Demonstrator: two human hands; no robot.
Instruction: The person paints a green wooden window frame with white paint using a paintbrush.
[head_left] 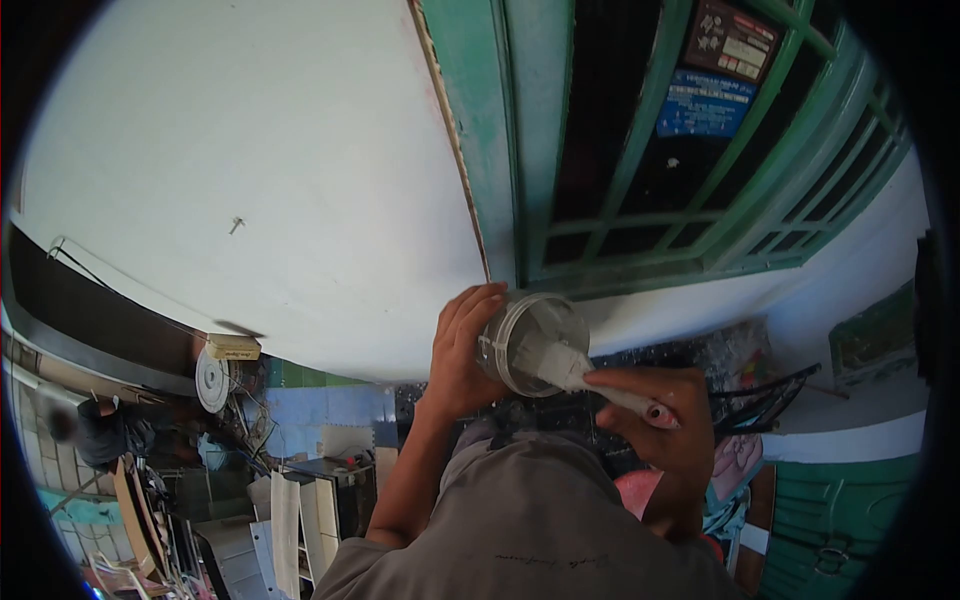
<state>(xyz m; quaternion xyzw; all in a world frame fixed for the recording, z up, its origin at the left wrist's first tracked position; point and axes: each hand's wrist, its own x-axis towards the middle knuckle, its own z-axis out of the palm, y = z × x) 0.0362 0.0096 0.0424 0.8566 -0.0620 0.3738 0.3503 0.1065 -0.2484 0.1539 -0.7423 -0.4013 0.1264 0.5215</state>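
Note:
My left hand point(462, 345) wraps round the side of a clear plastic jar point(507, 343), which is tilted so its round mouth faces up toward me. A whitish film coats parts of the jar's inside. In my right hand point(665, 415) is a paintbrush point(565, 366), gripped by its pale handle with the index finger stretched along it. The brush's head reaches into the jar's mouth, close to the rim, and looks covered in off-white paint.
Ahead stands a white wall point(300, 180) with a small nail-like fixture point(237, 225). A green-framed window point(640, 240) with stickers adjoins it. Boards and furniture point(300, 520) crowd the lower left; a green door point(840, 515) is at lower right. Another person point(120, 430) appears at far left.

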